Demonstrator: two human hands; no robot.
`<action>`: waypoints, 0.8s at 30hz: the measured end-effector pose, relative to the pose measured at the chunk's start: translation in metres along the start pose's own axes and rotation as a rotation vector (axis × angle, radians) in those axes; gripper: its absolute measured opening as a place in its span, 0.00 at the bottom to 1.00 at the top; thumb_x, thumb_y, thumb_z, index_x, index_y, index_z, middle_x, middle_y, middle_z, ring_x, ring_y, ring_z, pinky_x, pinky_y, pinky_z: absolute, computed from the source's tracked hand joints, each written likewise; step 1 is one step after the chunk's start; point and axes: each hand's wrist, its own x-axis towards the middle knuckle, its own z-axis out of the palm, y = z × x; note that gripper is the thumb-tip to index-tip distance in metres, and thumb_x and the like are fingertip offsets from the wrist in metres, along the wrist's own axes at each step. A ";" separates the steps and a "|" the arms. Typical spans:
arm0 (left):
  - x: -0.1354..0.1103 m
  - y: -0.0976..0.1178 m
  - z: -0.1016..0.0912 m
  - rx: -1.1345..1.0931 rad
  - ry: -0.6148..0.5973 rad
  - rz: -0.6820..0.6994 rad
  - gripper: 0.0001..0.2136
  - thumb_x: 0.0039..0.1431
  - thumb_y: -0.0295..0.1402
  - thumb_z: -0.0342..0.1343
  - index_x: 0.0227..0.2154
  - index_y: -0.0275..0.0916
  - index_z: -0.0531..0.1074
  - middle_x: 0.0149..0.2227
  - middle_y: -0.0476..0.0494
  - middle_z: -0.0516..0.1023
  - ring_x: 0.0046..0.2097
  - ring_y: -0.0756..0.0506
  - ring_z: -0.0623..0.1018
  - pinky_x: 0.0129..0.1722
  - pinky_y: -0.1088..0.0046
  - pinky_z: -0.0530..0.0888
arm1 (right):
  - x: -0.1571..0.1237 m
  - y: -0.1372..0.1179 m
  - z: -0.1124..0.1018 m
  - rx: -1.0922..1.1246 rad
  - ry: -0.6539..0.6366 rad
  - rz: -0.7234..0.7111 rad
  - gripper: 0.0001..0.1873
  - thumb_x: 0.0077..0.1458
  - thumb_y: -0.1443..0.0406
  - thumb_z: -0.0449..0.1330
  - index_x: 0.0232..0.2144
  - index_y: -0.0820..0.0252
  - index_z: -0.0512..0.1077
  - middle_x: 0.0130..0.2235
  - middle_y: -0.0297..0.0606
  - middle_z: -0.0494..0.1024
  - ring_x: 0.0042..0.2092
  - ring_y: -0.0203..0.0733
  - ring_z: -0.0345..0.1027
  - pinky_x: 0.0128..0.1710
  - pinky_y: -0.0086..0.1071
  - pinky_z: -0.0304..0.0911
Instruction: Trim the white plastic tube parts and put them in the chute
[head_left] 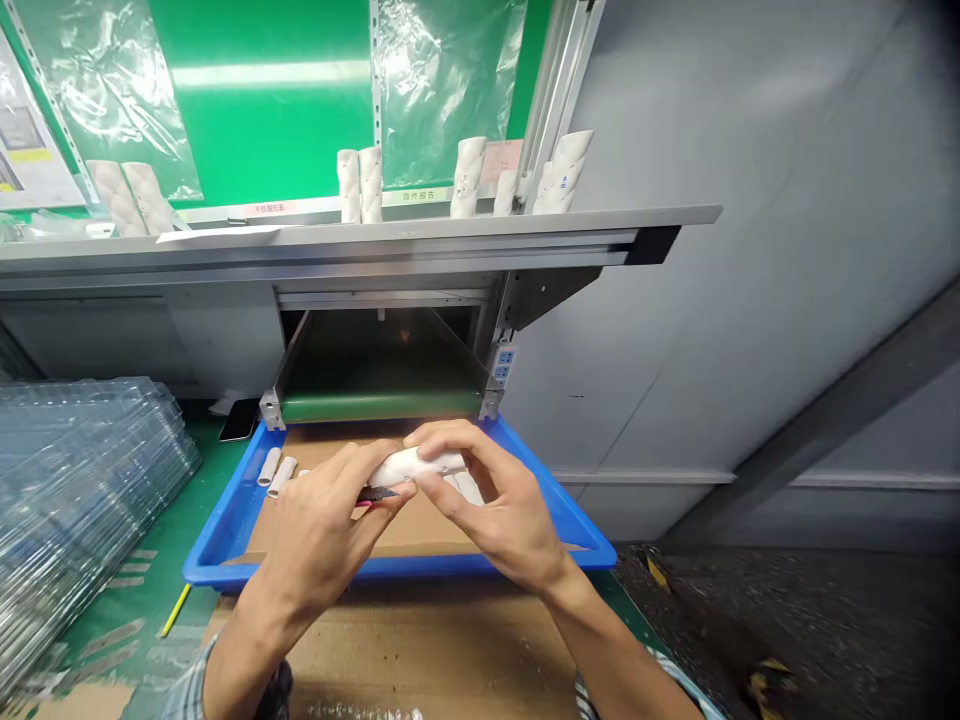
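**Currently, a white tubular piece (401,467) in our grasp**

From the head view, we hold the piece over a blue tray (409,568) lined with cardboard. Our left hand (319,520) pinches its left end, with a dark-tipped tool (376,493) also between the fingers; our right hand (499,500) pinches farther right, thumb below. We see small white tubes (269,466) at the tray's left and a green conveyor belt (382,370) beyond.

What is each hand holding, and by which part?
Left hand and right hand hold a white cylinder near opposite ends; left also holds a dark tool, exact hold hidden.
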 end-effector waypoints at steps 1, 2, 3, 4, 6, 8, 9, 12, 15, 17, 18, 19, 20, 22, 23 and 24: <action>0.000 0.000 0.001 -0.036 0.001 0.004 0.11 0.80 0.43 0.53 0.54 0.45 0.74 0.44 0.50 0.85 0.35 0.49 0.81 0.33 0.73 0.70 | 0.000 0.000 0.000 0.032 0.020 0.018 0.05 0.72 0.61 0.63 0.43 0.50 0.80 0.46 0.34 0.84 0.48 0.39 0.79 0.46 0.29 0.74; 0.000 0.000 0.001 -0.063 0.000 0.007 0.10 0.79 0.42 0.54 0.54 0.46 0.74 0.44 0.50 0.84 0.35 0.49 0.80 0.33 0.73 0.70 | 0.000 -0.001 0.000 0.061 0.040 0.036 0.12 0.76 0.58 0.58 0.42 0.51 0.80 0.46 0.35 0.85 0.47 0.39 0.79 0.45 0.29 0.74; -0.001 0.000 0.001 -0.080 0.004 0.012 0.10 0.79 0.41 0.54 0.55 0.46 0.74 0.44 0.50 0.84 0.35 0.49 0.80 0.33 0.74 0.70 | 0.000 -0.002 0.000 0.087 0.050 0.056 0.18 0.79 0.55 0.53 0.43 0.51 0.81 0.47 0.37 0.85 0.46 0.40 0.80 0.43 0.30 0.74; -0.001 0.000 0.001 -0.086 0.016 0.017 0.10 0.79 0.40 0.55 0.56 0.46 0.73 0.44 0.50 0.83 0.35 0.50 0.79 0.34 0.74 0.71 | 0.001 -0.002 -0.001 0.111 0.047 0.079 0.21 0.79 0.53 0.50 0.45 0.51 0.81 0.49 0.38 0.86 0.47 0.41 0.80 0.42 0.31 0.75; -0.001 -0.001 0.001 -0.085 0.056 0.019 0.11 0.77 0.38 0.58 0.58 0.47 0.73 0.45 0.49 0.82 0.36 0.50 0.79 0.34 0.76 0.72 | 0.001 -0.003 -0.004 0.139 0.010 0.138 0.18 0.77 0.50 0.55 0.53 0.51 0.79 0.53 0.40 0.86 0.50 0.43 0.81 0.46 0.34 0.77; -0.001 -0.003 0.001 -0.107 0.078 0.008 0.14 0.76 0.37 0.60 0.60 0.48 0.72 0.47 0.48 0.81 0.37 0.50 0.79 0.36 0.77 0.73 | 0.002 -0.003 -0.007 0.146 -0.044 0.199 0.19 0.71 0.52 0.65 0.58 0.50 0.76 0.53 0.40 0.86 0.52 0.45 0.82 0.51 0.37 0.77; -0.001 -0.004 0.001 -0.135 0.073 -0.009 0.15 0.76 0.37 0.60 0.61 0.48 0.72 0.48 0.47 0.81 0.38 0.50 0.80 0.36 0.77 0.74 | 0.002 -0.002 -0.008 0.143 -0.062 0.216 0.20 0.69 0.53 0.68 0.59 0.50 0.75 0.52 0.40 0.86 0.52 0.46 0.82 0.54 0.38 0.77; -0.001 -0.007 -0.001 -0.248 0.018 -0.106 0.15 0.76 0.39 0.60 0.61 0.48 0.73 0.48 0.46 0.81 0.37 0.50 0.80 0.36 0.77 0.76 | 0.002 -0.001 -0.010 0.098 -0.064 0.202 0.23 0.67 0.56 0.70 0.60 0.51 0.74 0.54 0.42 0.85 0.53 0.46 0.82 0.58 0.40 0.76; 0.001 -0.007 -0.005 -0.294 -0.018 -0.190 0.14 0.76 0.41 0.59 0.60 0.47 0.75 0.43 0.46 0.82 0.31 0.50 0.76 0.31 0.76 0.75 | 0.001 -0.003 -0.011 0.028 -0.065 0.139 0.24 0.66 0.61 0.69 0.62 0.50 0.73 0.55 0.42 0.85 0.56 0.46 0.81 0.61 0.41 0.75; 0.002 -0.007 -0.009 -0.293 -0.033 -0.214 0.14 0.76 0.41 0.58 0.59 0.46 0.76 0.39 0.48 0.81 0.29 0.50 0.74 0.29 0.75 0.73 | 0.001 -0.005 -0.012 -0.020 -0.076 0.093 0.25 0.66 0.64 0.68 0.64 0.50 0.72 0.55 0.41 0.85 0.56 0.45 0.81 0.62 0.42 0.74; 0.002 -0.007 -0.010 -0.294 -0.041 -0.221 0.14 0.76 0.40 0.57 0.58 0.46 0.76 0.36 0.49 0.81 0.28 0.50 0.73 0.28 0.75 0.72 | 0.001 -0.006 -0.013 -0.046 -0.078 0.070 0.25 0.66 0.65 0.68 0.64 0.50 0.72 0.55 0.40 0.85 0.56 0.45 0.81 0.62 0.41 0.75; 0.003 -0.007 -0.011 -0.298 -0.043 -0.223 0.13 0.76 0.40 0.57 0.58 0.46 0.76 0.35 0.49 0.80 0.27 0.50 0.72 0.27 0.75 0.71 | 0.002 -0.006 -0.013 -0.079 -0.079 0.045 0.25 0.66 0.66 0.67 0.63 0.50 0.72 0.54 0.39 0.85 0.55 0.45 0.81 0.61 0.41 0.75; 0.003 -0.007 -0.011 -0.301 -0.035 -0.222 0.13 0.76 0.40 0.57 0.58 0.45 0.77 0.34 0.50 0.79 0.27 0.50 0.72 0.26 0.75 0.70 | 0.002 -0.006 -0.013 -0.120 -0.082 0.017 0.23 0.67 0.67 0.66 0.62 0.49 0.73 0.54 0.39 0.85 0.55 0.45 0.81 0.60 0.40 0.75; 0.002 -0.007 -0.009 -0.292 -0.005 -0.214 0.12 0.76 0.40 0.57 0.55 0.45 0.77 0.33 0.51 0.79 0.26 0.51 0.70 0.24 0.76 0.68 | 0.002 -0.004 -0.012 -0.241 -0.092 -0.078 0.20 0.67 0.69 0.66 0.59 0.49 0.75 0.54 0.38 0.85 0.55 0.45 0.81 0.59 0.39 0.76; 0.002 -0.006 -0.007 -0.276 0.012 -0.207 0.11 0.76 0.40 0.58 0.54 0.44 0.77 0.34 0.51 0.79 0.25 0.51 0.70 0.24 0.76 0.68 | 0.003 -0.003 -0.010 -0.322 -0.098 -0.147 0.18 0.67 0.68 0.66 0.57 0.50 0.75 0.54 0.38 0.85 0.55 0.46 0.81 0.58 0.40 0.76; 0.001 -0.005 -0.005 -0.250 0.031 -0.195 0.09 0.76 0.39 0.58 0.52 0.44 0.77 0.34 0.52 0.79 0.25 0.52 0.71 0.25 0.76 0.69 | 0.003 -0.001 -0.009 -0.407 -0.100 -0.220 0.16 0.68 0.67 0.67 0.56 0.51 0.76 0.53 0.39 0.85 0.55 0.47 0.81 0.58 0.41 0.75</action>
